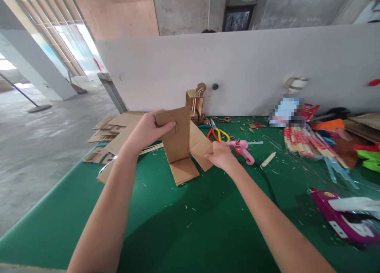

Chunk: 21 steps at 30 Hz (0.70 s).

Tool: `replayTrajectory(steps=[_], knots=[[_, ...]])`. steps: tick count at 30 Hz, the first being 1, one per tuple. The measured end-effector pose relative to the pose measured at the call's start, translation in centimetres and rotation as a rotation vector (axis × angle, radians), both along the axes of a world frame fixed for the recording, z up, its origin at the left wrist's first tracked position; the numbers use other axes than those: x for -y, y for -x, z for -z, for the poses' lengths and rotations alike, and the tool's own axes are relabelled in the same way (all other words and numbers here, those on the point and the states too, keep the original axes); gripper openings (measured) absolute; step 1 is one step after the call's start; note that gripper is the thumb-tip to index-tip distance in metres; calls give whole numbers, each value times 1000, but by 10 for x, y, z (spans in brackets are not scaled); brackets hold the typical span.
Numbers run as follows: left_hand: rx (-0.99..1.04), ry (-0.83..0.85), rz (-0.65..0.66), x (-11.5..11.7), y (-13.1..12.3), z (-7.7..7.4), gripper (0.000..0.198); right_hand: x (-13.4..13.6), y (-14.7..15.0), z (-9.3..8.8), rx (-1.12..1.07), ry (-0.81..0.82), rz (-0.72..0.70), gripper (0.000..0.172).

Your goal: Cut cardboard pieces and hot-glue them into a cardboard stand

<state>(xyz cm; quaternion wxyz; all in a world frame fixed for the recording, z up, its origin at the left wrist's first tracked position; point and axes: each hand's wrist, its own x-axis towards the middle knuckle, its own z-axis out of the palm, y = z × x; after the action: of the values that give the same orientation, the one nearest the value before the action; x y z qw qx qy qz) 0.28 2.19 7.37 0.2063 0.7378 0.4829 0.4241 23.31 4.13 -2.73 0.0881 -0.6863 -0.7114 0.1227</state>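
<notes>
An L-shaped cardboard piece (pixel 178 136) stands on the green table, its upright panel bent into a flat foot. My left hand (pixel 151 128) pinches the panel's top left edge, thumb across its front. Just behind and to the right, a second cardboard sheet (pixel 200 144) slants down; my right hand (pixel 221 154) is closed on its right edge, some fingers hidden. A pink hot glue gun (pixel 242 148) lies right beside that hand. Beyond it are pliers with red and yellow handles (pixel 218 134). A small cardboard model with sticks (pixel 195 105) stands against the partition.
Cardboard sheets (pixel 127 120) are stacked at the left. To the right lie a white glue stick (pixel 268 159), bundles of wrapped sticks (pixel 298 142), a phone-like blurred object (pixel 285 110) and a purple-and-white device (pixel 341 213). Scraps litter the green table (pixel 178 225). A white partition (pixel 246 67) borders the back.
</notes>
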Motion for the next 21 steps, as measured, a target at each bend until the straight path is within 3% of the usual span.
replayTrajectory(steps=[4, 8, 14, 21], knots=[[-52, 15, -21, 2, 0, -3, 32, 7, -15, -14, -148, -11, -11, 23], [-86, -7, -47, 2, -1, -4, 30, 17, -20, -20, -335, -141, 63, 21], [-93, -19, -88, 0, -1, -1, 26, 21, -11, 15, -1008, -216, 89, 31], [-96, -36, -102, 1, -3, -2, 26, 40, 2, 42, -939, -154, -10, 29]])
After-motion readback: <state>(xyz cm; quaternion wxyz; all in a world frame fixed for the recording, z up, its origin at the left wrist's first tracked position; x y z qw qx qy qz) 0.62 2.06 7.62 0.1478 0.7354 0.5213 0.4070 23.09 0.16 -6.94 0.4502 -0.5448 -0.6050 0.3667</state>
